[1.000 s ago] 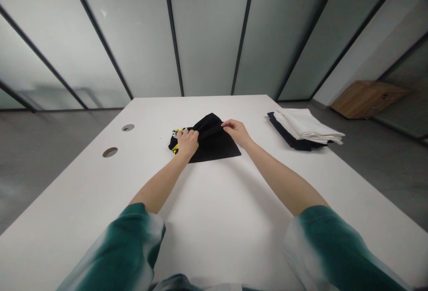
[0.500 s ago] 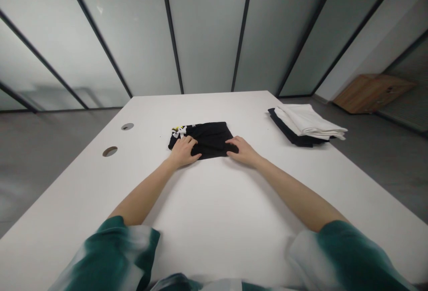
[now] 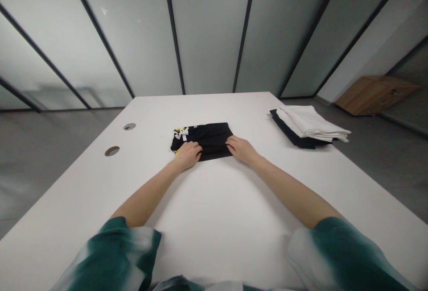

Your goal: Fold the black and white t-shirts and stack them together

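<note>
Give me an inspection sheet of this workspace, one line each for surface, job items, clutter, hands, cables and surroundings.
Surface: white table, two round holes near its left edge.
Job's things: folded black garment with white and yellow print at its left end, lying flat mid-table.
Clutter: stack of folded clothes at the right edge, white on top of black.
Grippers: left hand rests on the garment's near left edge, fingers curled; right hand lies on its near right corner; whether either has a grip on the cloth cannot be told.
Cables: nothing seen.
Surroundings: frosted glass wall panels with dark frames behind, grey floor, wooden box on the floor at right.
</note>
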{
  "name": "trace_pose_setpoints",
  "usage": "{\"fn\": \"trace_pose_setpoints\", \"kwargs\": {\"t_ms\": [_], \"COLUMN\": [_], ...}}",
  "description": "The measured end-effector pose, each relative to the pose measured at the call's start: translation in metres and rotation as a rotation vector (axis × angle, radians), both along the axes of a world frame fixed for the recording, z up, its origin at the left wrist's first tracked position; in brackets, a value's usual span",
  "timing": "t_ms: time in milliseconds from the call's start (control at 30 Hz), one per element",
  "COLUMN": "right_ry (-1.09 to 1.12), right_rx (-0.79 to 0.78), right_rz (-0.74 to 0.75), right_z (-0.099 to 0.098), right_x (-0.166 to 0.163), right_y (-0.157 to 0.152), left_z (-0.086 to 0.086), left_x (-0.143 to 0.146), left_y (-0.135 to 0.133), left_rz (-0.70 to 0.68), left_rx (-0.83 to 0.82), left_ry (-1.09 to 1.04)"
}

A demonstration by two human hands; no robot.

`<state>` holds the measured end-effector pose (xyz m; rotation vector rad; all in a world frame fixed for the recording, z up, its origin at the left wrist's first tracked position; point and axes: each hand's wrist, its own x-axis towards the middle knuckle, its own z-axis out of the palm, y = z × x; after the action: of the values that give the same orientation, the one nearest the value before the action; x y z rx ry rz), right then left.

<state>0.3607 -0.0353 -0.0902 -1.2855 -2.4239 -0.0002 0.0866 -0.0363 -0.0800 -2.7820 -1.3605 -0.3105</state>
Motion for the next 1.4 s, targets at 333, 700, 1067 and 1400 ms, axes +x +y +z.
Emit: {"fn": "trace_pose_setpoints", "kwargs": {"t_ms": [333, 700, 1067, 1400], "right_ry": [0.106, 0.019, -0.185, -0.254], "right_rx": [0.004, -0.098, -0.036, -0.091], "right_rz": [-0.026, -0.004, 0.049, 0.105], "right_z": [-0.008, 0.007, 0.018, 0.016], "right_x": [0.023, -0.049, -0.087, -0.036], "right_y": [-0.002, 0.041, 0.057, 0.057], "left_z": [-0.001, 0.002, 0.01, -0.012], "left_x": [-0.034, -0.073, -0.079, -0.069], "left_y": [0.014, 0.043, 0.032, 0.011], "left_rz": [0.397, 0.182, 0.128, 0.082], "left_rx": [0.109, -0.154, -0.039, -0.021], "left_ry": [-0.088, 0.059, -0.274, -0.178]}}
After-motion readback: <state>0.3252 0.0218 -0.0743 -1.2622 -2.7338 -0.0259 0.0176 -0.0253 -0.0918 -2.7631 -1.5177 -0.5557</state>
